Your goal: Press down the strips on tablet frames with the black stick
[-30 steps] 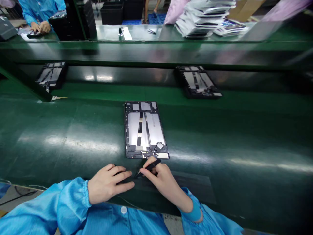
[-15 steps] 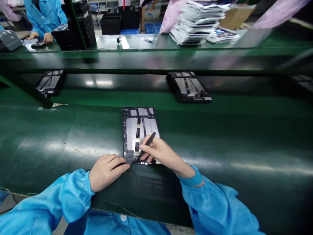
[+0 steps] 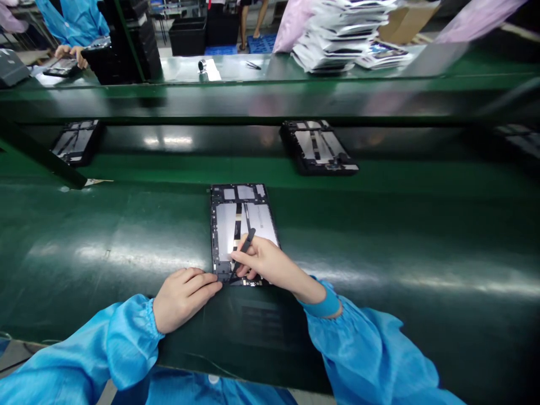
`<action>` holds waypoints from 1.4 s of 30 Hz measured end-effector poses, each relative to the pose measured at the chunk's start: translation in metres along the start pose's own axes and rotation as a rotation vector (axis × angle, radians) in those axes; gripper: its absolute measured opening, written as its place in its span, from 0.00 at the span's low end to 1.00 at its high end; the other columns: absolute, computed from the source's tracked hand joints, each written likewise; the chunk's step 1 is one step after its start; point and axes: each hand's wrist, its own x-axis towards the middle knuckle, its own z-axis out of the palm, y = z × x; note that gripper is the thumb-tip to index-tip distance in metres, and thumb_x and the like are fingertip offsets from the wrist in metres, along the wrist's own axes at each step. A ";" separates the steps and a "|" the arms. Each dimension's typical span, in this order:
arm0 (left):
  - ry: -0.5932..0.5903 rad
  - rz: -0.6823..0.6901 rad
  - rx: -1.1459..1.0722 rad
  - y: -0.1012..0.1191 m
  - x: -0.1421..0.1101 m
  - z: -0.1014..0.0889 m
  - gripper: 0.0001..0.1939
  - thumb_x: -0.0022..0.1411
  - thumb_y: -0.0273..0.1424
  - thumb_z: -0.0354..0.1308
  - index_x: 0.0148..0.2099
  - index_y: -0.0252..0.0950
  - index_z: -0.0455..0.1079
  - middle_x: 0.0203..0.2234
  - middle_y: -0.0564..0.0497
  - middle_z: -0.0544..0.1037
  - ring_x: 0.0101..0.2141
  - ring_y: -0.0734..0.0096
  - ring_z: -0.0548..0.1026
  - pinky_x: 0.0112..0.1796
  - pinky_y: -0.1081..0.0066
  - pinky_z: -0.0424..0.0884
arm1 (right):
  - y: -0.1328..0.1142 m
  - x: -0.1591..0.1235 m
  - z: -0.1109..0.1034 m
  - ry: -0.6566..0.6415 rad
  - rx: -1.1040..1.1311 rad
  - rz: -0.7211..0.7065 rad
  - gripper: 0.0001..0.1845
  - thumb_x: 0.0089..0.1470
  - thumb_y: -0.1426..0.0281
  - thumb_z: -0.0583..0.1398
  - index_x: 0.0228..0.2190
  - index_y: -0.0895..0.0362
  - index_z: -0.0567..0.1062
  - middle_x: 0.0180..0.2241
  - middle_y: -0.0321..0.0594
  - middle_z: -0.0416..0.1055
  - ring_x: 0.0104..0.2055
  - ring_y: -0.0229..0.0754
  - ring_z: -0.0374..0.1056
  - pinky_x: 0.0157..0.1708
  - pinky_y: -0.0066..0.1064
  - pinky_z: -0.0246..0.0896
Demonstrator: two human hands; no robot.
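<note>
The left hand [image 3: 181,299] is resting with its fingers straight and close together, tips touching the near left corner of an open tablet [image 3: 265,222]; whether they are gripping it, I cannot tell. The right hand [image 3: 261,260] is pinching a thin black tool [image 3: 248,241], its lower end pointing down at the tablet's near edge. The tablet is lying flat on the green desk [image 3: 379,230]. Farther off, a stack of white packets [image 3: 331,36] is standing.

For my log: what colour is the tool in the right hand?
The tool in the right hand is black, clearest in the head view.
</note>
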 end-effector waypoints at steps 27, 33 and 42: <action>-0.148 0.098 0.197 0.003 0.008 -0.012 0.18 0.72 0.23 0.44 0.61 0.36 0.64 0.49 0.47 0.74 0.45 0.63 0.71 0.39 0.66 0.70 | 0.008 -0.008 -0.005 0.173 0.093 -0.125 0.14 0.56 0.60 0.63 0.32 0.55 0.66 0.24 0.39 0.74 0.27 0.46 0.76 0.20 0.26 0.69; -0.151 0.088 0.176 0.003 0.006 -0.009 0.18 0.73 0.23 0.43 0.61 0.36 0.63 0.49 0.46 0.74 0.46 0.63 0.70 0.41 0.65 0.72 | 0.020 -0.035 -0.014 0.232 -0.079 -0.280 0.12 0.60 0.60 0.61 0.32 0.56 0.71 0.27 0.37 0.71 0.27 0.41 0.71 0.23 0.27 0.63; -0.145 0.070 0.162 0.004 0.004 -0.008 0.19 0.72 0.23 0.45 0.62 0.37 0.63 0.49 0.46 0.73 0.47 0.64 0.71 0.43 0.66 0.72 | 0.023 -0.036 -0.012 0.220 -0.057 -0.277 0.10 0.61 0.62 0.61 0.31 0.55 0.71 0.26 0.35 0.71 0.28 0.43 0.72 0.24 0.29 0.62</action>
